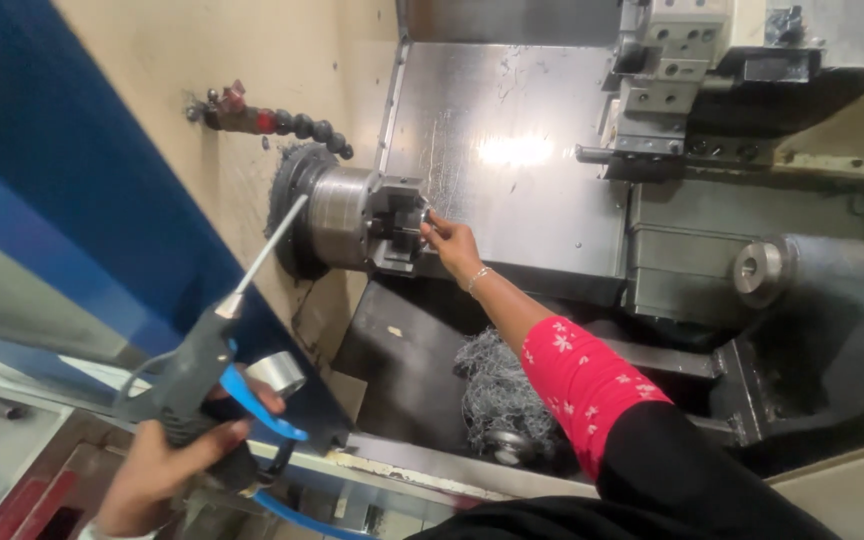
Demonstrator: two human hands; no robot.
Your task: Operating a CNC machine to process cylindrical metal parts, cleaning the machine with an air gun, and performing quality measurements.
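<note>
Head view looks down into a lathe enclosure, where the right hand (449, 243) reaches far in and its fingers (430, 228) close narrowly on a small round metal workpiece (422, 217) seated at the face of the chuck (357, 218); how much of the piece sits inside the chuck cannot be told. The chuck is a steel cylinder with stepped dark blocks on its face, pointing right from the cream wall at the left of the enclosure. A thin bracelet (478, 280) circles the right wrist, and the sleeve above it is pink with white flowers (582, 380). Near and to the left, the left hand (167, 460) is wrapped around the grip of a dark air blow gun (187, 375) with a blue trigger; the gun's long thin nozzle (270, 245) slants up and right toward the chuck body, its tip just beside it. A short shiny metal cylinder (279, 372) shows just right of the gun, close against the left hand's fingers. The dark chip pan (402, 350) below the chuck holds a tangled grey wad of metal swarf (497, 385). A segmented black coolant hose (292, 124) sticks out of the wall above the chuck, and a grey tool turret (667, 80) stands at the far right.
</note>
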